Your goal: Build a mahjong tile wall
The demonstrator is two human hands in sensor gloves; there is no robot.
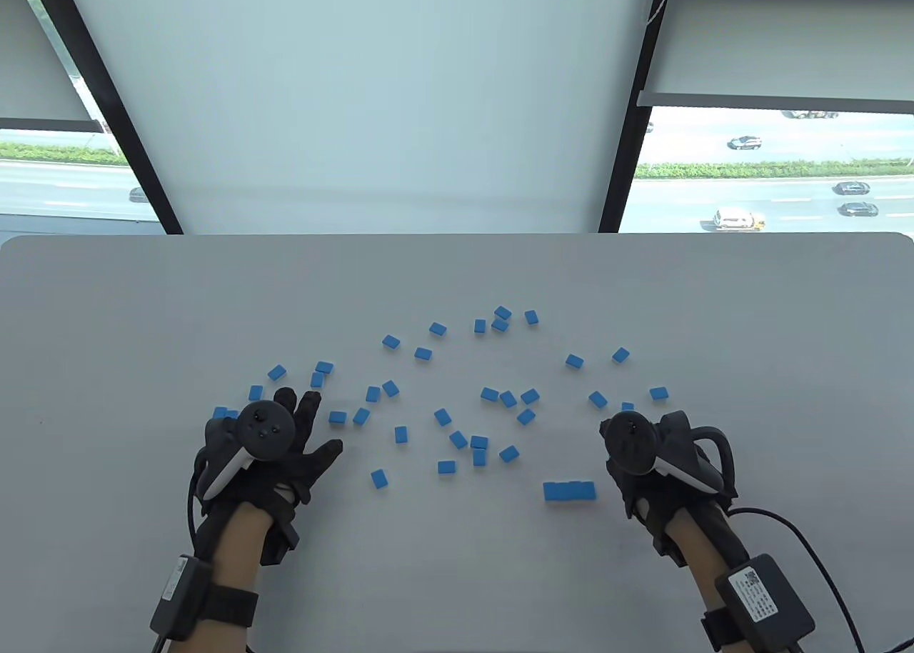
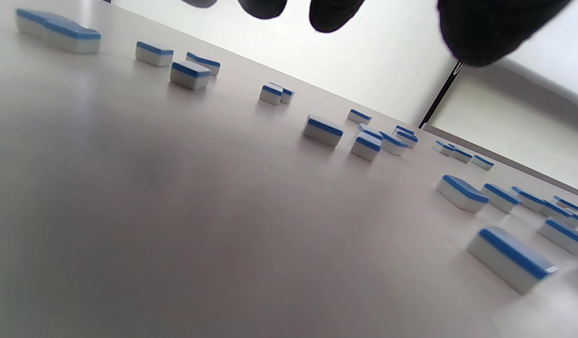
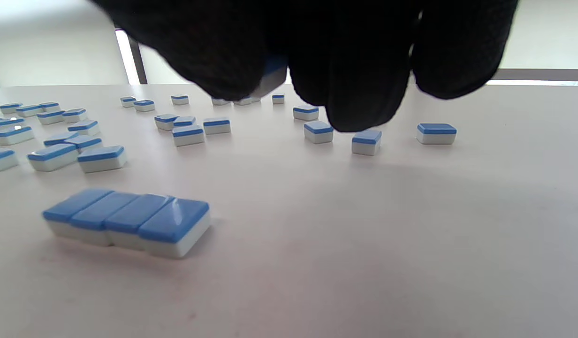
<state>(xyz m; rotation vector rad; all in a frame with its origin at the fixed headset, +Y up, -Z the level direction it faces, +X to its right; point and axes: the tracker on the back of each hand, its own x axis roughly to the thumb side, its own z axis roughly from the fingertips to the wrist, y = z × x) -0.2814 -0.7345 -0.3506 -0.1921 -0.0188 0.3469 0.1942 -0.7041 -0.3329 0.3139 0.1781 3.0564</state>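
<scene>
Several blue-backed mahjong tiles lie scattered face down across the middle of the grey table. A short row of tiles stands side by side near the front, just left of my right hand; it also shows in the right wrist view. My right hand hovers with curled fingers and pinches one tile between thumb and fingers above the table. My left hand is spread open over the table at the left, holding nothing; its fingertips hang clear of the surface.
Loose tiles lie just beyond my left hand, others just beyond my right hand. A single tile sits right of my left thumb. The table's far edge meets a window.
</scene>
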